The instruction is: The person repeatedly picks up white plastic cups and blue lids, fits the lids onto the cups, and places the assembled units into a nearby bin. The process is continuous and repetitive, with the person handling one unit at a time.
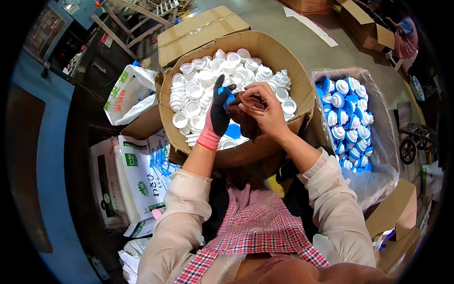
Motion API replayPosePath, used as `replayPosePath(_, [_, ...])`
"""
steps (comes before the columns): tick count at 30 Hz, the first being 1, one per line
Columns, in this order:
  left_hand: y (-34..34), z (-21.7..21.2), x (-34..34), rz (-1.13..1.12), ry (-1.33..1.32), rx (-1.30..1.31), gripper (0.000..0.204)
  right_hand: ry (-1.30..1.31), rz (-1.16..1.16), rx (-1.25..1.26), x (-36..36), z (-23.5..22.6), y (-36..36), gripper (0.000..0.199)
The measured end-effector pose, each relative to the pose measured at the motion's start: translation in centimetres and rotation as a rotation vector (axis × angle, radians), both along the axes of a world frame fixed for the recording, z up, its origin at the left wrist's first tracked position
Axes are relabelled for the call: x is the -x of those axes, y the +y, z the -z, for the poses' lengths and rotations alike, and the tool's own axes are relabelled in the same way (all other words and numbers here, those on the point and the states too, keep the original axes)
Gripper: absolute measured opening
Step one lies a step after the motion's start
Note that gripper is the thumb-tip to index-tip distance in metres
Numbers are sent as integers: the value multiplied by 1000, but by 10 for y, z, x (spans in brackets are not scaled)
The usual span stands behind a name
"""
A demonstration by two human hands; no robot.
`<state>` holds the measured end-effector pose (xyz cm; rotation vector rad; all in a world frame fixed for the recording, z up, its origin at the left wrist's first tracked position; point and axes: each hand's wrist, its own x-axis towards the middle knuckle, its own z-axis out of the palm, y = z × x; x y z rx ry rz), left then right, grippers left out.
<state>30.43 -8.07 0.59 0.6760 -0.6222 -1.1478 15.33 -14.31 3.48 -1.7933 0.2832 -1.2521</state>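
My left hand [218,113] wears a black glove with a pink cuff and grips a small blue cap [228,95]. My bare right hand [263,108] is closed on a dark brown rounded object [246,113] pressed against the blue cap. Both hands hover over a large open cardboard box [283,57] filled with several white plastic caps [203,85]. A few blue pieces [232,130] lie in the box just under my hands.
A clear plastic bag [378,142] holding several blue and white caps stands to the right. Printed white sacks [142,175] lie at the left, with a closed carton [198,31] behind the box. Another person [404,35] sits at far upper right beside cartons.
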Motion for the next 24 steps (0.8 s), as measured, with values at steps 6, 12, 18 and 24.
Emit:
replayPosePath(6, [11, -1, -12, 266, 499, -49, 48, 313, -155, 260, 1, 2, 8, 19])
replayPosePath(12, [11, 12, -10, 45, -11, -128, 46, 184, -4, 498, 4, 2, -1, 22])
replayPosePath(18, [9, 17, 20, -337, -725, 45, 25, 197, 148, 275, 0, 4, -12, 24])
replayPosePath(24, [7, 17, -34, -591, -477, -10, 64, 393, 223, 217, 4, 21, -41, 17])
